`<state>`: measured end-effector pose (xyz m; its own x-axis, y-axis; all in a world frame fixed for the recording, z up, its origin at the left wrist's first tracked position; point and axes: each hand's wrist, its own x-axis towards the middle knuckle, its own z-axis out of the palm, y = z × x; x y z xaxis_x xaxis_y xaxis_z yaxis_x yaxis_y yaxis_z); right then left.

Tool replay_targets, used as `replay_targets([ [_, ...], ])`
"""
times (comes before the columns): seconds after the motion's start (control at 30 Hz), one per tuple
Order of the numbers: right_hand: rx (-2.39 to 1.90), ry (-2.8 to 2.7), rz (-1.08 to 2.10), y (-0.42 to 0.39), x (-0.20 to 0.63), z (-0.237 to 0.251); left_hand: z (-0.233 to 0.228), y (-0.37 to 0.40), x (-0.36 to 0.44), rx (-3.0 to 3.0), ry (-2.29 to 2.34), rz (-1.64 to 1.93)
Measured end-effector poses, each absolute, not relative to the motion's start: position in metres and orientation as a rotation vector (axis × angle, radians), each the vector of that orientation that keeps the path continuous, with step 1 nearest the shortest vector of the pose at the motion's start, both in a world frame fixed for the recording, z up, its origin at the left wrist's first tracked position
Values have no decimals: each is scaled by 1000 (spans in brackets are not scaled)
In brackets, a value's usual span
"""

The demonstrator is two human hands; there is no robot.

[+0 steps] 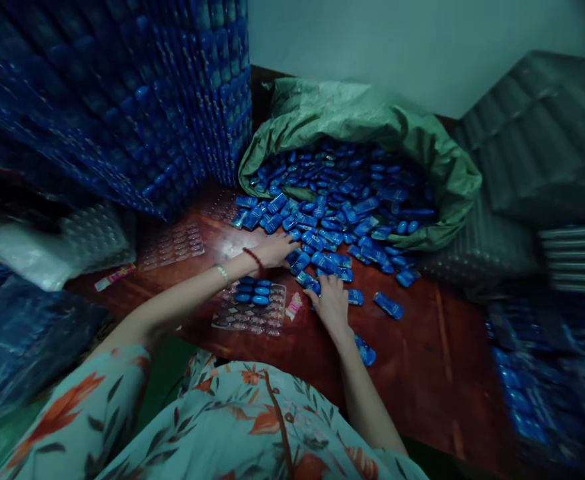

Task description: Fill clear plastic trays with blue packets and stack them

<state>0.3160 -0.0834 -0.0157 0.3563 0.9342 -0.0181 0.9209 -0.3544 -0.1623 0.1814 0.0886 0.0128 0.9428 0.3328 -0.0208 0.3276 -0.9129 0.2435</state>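
Many small blue packets lie heaped on the reddish-brown table. My left hand, with a red bead bracelet and a pale one at the wrist, reaches over the heap's near edge, fingers stretched out onto the packets. Lower and to the right, my right hand rests among loose packets, thumb apart from the fingers and close to one packet. Below my left forearm lies a clear plastic tray with rows of hollows; several blue pieces sit in its upper part. A pink-and-white slip lies between tray and right hand.
Behind the heap, a green sack lies open, full of blue packets. Tall stacks of filled blue trays stand left. Clear empty trays and another pink slip lie left. Grey tray stacks rise right above blue packs.
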Motion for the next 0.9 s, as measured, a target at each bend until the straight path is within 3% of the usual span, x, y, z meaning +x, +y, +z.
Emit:
replay_targets([
  [0.17, -2122, -1514, 231, -114, 307, -13, 5, 93, 211, 2940, 353, -292],
  [0.33, -1791, -1419, 635, -142, 282, 8, 0, 93, 193, 2928, 367, -262],
  [0.43, -1646, -1519, 716, -139, 259, 5, -1, 96, 177, 2863, 390, -34],
  [0.63, -1537, -2087, 307, -117, 235, -14, 0, 91, 122, 2623, 627, 478],
  [0.9, -1700, -2467, 223, -99, 211, 17, 1, 93, 132, 2646, 384, 16],
])
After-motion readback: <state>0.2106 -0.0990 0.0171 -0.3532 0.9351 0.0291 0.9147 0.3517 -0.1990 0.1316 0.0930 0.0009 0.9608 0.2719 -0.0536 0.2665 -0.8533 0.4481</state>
